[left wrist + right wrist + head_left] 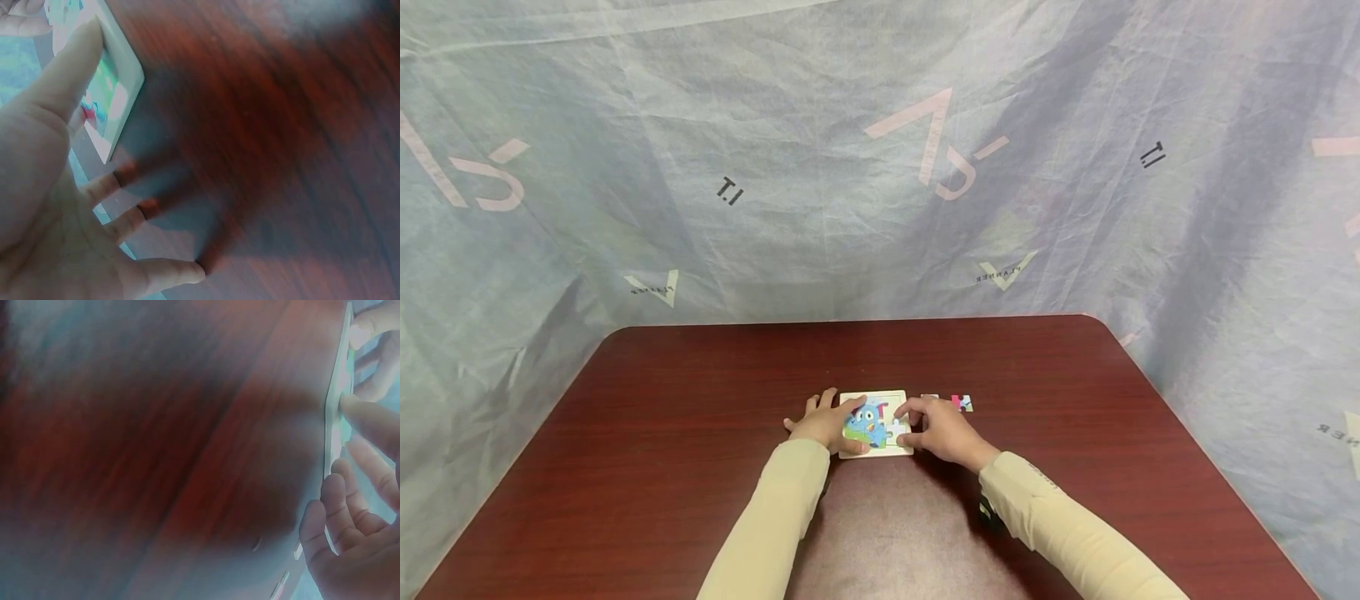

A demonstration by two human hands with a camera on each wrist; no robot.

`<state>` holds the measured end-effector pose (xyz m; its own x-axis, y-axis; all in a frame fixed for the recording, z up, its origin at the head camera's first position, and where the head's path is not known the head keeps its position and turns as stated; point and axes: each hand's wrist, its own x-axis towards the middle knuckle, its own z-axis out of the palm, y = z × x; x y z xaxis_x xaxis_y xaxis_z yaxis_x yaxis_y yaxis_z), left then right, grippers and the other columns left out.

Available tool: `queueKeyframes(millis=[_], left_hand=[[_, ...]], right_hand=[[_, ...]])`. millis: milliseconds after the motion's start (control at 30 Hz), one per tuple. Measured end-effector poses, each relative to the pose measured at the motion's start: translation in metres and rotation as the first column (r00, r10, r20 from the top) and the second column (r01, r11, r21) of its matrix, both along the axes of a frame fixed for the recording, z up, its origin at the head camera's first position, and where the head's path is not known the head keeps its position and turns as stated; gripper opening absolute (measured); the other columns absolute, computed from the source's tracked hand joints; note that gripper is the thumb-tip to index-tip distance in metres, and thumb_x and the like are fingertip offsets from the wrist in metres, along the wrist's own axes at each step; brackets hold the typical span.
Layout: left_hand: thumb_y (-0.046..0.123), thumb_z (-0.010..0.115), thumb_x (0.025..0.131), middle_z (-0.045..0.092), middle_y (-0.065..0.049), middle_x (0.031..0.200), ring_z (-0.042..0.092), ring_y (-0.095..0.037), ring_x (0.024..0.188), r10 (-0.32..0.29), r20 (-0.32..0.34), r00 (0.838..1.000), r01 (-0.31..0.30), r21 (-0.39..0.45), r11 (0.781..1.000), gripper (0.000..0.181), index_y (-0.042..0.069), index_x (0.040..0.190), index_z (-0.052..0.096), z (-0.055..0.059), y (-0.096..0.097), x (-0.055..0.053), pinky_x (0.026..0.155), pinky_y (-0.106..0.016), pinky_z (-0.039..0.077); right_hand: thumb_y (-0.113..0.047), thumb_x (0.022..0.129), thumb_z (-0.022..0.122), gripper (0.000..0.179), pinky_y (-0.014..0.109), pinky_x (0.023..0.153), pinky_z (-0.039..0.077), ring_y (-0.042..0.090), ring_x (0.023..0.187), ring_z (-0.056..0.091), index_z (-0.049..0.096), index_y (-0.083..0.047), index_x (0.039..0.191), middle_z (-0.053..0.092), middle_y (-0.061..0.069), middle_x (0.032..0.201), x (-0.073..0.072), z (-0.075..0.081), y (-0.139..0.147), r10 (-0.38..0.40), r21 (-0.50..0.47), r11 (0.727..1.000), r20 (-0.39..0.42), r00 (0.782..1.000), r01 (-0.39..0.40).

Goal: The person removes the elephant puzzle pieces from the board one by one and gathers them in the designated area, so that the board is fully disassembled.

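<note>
A small square jigsaw puzzle in a pale tray lies on the table, showing a blue cartoon creature on its left side. My left hand rests over the tray's left edge, thumb on the near rim and index finger near the far side. Its other fingers spread straight onto the tabletop, as the left wrist view shows. Over the tray's right part, my right hand pinches a light puzzle piece between thumb and index finger. The remaining right fingers curl loosely beside the tray.
Loose puzzle pieces lie right of the tray: a pink and blue one and another partly behind the right hand. The dark red wooden table ends at a grey printed cloth hanging behind it.
</note>
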<state>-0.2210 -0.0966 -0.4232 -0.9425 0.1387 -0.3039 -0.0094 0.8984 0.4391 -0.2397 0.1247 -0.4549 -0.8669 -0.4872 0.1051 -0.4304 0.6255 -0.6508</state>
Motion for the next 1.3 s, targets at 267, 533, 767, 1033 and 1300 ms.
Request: queueKeyframes(millis=[267,533,767,1033,1300], left_hand=[[0.031,0.081,0.089,0.021,-0.018,0.165,0.016,-0.046,0.151,-0.001,0.012,1.0,0.001,-0.004,1.0,0.079,0.027,0.157,0.041,0.0014,0.0002,0.0,0.107,-0.081,0.015],[0.031,0.081,0.089,0.02,-0.017,0.165,0.015,-0.045,0.151,-0.001,0.02,1.0,0.001,0.005,1.0,0.079,0.027,0.158,0.041,0.0021,-0.0001,0.001,0.107,-0.081,0.014],[0.031,0.08,0.09,0.02,-0.017,0.165,0.015,-0.046,0.151,-0.005,0.018,1.0,0.005,0.002,1.0,0.079,0.027,0.158,0.04,0.0025,0.0001,0.0017,0.107,-0.081,0.014],[0.032,0.08,0.089,0.019,-0.016,0.166,0.014,-0.045,0.152,-0.001,0.024,1.0,0.001,-0.005,1.0,0.08,0.028,0.158,0.04,0.0015,0.0005,0.001,0.108,-0.081,0.014],[0.032,0.081,0.089,0.02,-0.017,0.165,0.015,-0.045,0.151,0.002,0.024,1.0,-0.002,-0.004,1.0,0.08,0.027,0.158,0.04,0.0018,0.0004,0.0009,0.107,-0.081,0.014]], right_hand=[[-0.016,0.084,0.085,0.023,0.026,0.061,0.045,0.008,0.063,0.049,0.074,-0.007,0.103,0.057,0.003,0.085,0.0005,0.0004,0.0021,-0.017,0.029,0.999,-0.018,1.0,0.018],[-0.019,0.082,0.087,0.023,0.029,0.068,0.046,0.013,0.075,0.052,0.077,-0.008,0.099,0.058,0.001,0.085,0.0019,0.0026,0.0009,0.027,0.118,0.993,-0.097,0.995,-0.016],[-0.021,0.083,0.086,0.022,0.028,0.067,0.045,0.011,0.075,0.051,0.077,-0.01,0.099,0.059,0.0,0.085,0.0018,0.0039,-0.0013,0.027,0.147,0.989,-0.129,0.991,-0.007],[-0.019,0.082,0.088,0.023,0.029,0.068,0.047,0.012,0.077,0.052,0.078,-0.01,0.1,0.059,0.001,0.087,0.0021,0.0058,-0.0018,0.013,0.149,0.989,-0.108,0.994,0.004],[-0.019,0.082,0.087,0.024,0.029,0.069,0.047,0.013,0.077,0.053,0.077,-0.009,0.101,0.059,0.001,0.088,0.001,0.0071,-0.0032,0.0,0.145,0.989,-0.09,0.996,0.013]])
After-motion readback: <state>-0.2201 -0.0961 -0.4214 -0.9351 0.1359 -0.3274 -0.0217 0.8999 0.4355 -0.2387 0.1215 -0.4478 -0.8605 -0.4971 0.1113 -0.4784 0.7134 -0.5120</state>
